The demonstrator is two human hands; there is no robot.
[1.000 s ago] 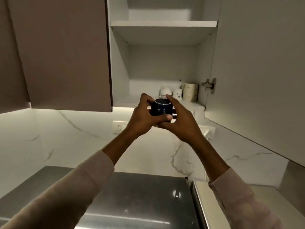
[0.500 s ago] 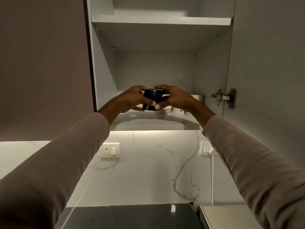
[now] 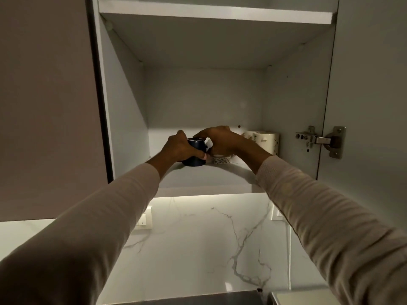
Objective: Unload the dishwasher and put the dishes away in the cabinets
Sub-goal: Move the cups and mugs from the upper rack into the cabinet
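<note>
A dark blue mug (image 3: 196,150) sits low over the bottom shelf (image 3: 204,177) of the open wall cabinet, and both hands are on it. My left hand (image 3: 180,148) grips its left side with the thumb curled under the front. My right hand (image 3: 222,140) reaches over from the right, fingertips on the mug's rim. Whether the mug's base touches the shelf is hidden by my hands.
A speckled white cup (image 3: 221,159) stands just right of the mug. A cream mug (image 3: 267,140) sits at the back right. The cabinet door (image 3: 370,106) hangs open on the right with a metal hinge (image 3: 319,140). An upper shelf (image 3: 215,15) spans above. Marble backsplash (image 3: 198,238) lies below.
Both hands have carried the blue mug deeper into the cabinet and lower onto the bottom shelf, beside the speckled cup. The camera has tilted up and closer.
</note>
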